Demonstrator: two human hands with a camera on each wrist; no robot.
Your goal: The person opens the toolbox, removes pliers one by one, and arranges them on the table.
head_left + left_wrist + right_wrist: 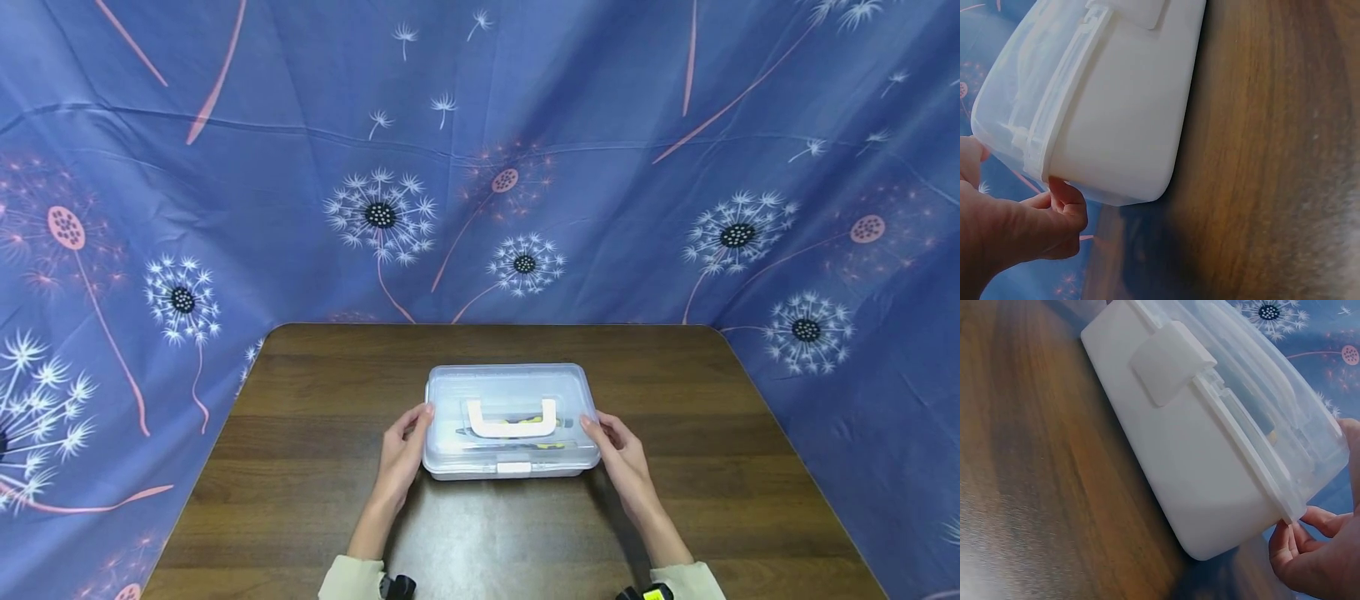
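Note:
A plastic storage box (450, 383) with a clear lid and white base is at the middle of the table. Its lid is down, and a white carry handle (512, 429) lies flat on top. The front latch (1172, 362) sits over the rim. Through the lid, yellow and dark items show blurrily. My left hand (402, 450) grips the box's left end, thumb at the lid, curled fingers (1069, 203) under the rim. At the right end, my right hand (624, 454) holds it likewise, fingers (1285, 547) below the rim. Whether the base touches the table, I cannot tell.
The brown wooden table (315, 500) has rounded far corners. A blue cloth (285, 217) with dandelion prints hangs behind it and along both sides. Dark wrist devices sit at both pale sleeves (352, 579).

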